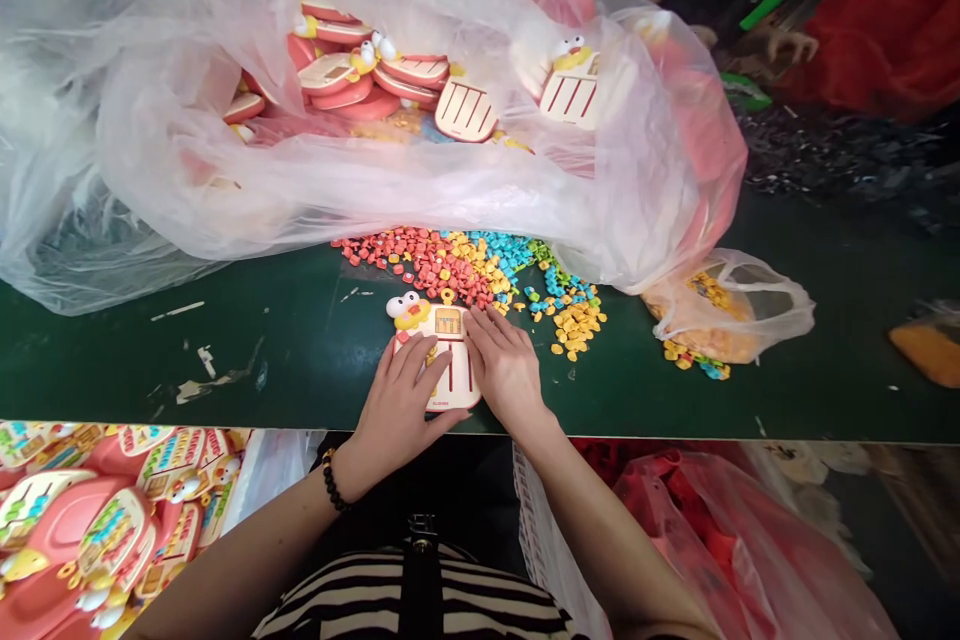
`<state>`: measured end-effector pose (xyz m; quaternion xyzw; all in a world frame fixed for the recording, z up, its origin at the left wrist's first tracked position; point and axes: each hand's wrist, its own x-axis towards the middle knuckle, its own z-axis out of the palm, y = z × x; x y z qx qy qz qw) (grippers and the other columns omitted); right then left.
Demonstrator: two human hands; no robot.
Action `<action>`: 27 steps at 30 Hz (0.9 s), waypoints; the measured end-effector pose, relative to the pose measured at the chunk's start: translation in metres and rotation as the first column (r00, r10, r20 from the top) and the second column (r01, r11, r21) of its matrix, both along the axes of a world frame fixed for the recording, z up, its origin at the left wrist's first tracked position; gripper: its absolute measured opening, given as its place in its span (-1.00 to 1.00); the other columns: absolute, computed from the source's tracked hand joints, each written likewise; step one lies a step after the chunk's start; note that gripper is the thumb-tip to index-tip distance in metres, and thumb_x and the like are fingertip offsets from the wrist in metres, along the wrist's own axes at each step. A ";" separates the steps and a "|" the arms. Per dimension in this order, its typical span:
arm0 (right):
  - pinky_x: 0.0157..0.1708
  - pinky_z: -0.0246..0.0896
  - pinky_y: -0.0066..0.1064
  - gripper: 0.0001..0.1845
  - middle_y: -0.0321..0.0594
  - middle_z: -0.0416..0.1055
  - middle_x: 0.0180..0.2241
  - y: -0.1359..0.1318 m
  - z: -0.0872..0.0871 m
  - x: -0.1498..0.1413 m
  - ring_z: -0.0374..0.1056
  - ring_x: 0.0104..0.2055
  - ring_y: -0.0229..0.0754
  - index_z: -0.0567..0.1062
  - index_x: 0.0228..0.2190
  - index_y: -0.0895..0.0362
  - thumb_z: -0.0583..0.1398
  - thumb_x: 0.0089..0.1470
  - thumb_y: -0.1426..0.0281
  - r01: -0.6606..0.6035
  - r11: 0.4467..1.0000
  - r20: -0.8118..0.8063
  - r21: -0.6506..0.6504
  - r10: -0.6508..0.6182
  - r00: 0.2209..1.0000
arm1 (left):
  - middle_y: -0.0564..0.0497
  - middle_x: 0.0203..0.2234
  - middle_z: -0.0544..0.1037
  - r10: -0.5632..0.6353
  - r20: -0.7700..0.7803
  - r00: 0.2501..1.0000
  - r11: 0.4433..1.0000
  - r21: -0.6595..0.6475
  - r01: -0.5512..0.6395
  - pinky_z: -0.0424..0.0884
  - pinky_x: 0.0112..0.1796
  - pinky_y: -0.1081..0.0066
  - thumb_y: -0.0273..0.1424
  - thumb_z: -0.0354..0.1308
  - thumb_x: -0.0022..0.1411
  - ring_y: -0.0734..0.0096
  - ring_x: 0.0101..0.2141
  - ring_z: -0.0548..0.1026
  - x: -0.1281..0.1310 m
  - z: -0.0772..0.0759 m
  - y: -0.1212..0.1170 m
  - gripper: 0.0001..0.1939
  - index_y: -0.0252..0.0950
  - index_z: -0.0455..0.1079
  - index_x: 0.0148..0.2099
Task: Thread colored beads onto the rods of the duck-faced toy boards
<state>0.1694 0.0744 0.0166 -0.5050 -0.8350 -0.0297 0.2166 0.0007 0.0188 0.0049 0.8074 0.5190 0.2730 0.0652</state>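
Item: a duck-headed toy board (pixel 439 355) in pink and cream, lying flat on a green work table (pixel 225 380), at about 6 o'clock in the view and close to the table's near edge. Its duck head points toward 11 o'clock. Left hand (pixel 395 410): open, fingers extended, lying across the board's lower left side, without a visible grip. Right hand (pixel 506 367): open, fingers slightly spread, resting on the board's right side, also without a visible grip. Left wrist: a black beaded bracelet (pixel 331 480). Just beyond the board, from 12 to 2 o'clock, lies a loose heap of small red, yellow, blue and green pieces (pixel 465 270). At 3 o'clock, a small clear bag of yellow and orange pieces (pixel 720 315) sits on the table. From 9 to 2 o'clock, a large clear plastic bag (pixel 172 170) holds more duck-headed boards (pixel 465 110). At 7 o'clock, below the table edge, are pink toys with coloured beads (pixel 97 530). At 5 o'clock is a pink plastic bag (pixel 735 540). At 1 to 2 o'clock, beyond the table, lies a red cloth (pixel 862 50).
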 end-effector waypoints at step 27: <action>-0.24 0.13 -0.29 -0.80 -0.05 0.53 -0.34 0.050 0.009 0.057 0.33 -0.24 -0.01 0.50 -0.23 0.17 0.10 0.12 0.48 0.391 0.917 0.180 -0.074 -0.373 0.910 | -0.12 0.28 0.17 -0.036 -0.272 0.962 0.991 -0.131 0.000 -0.17 0.15 -0.37 0.09 0.24 -0.01 -0.20 0.13 0.21 0.014 0.028 0.011 -0.09 -0.20 0.14 0.30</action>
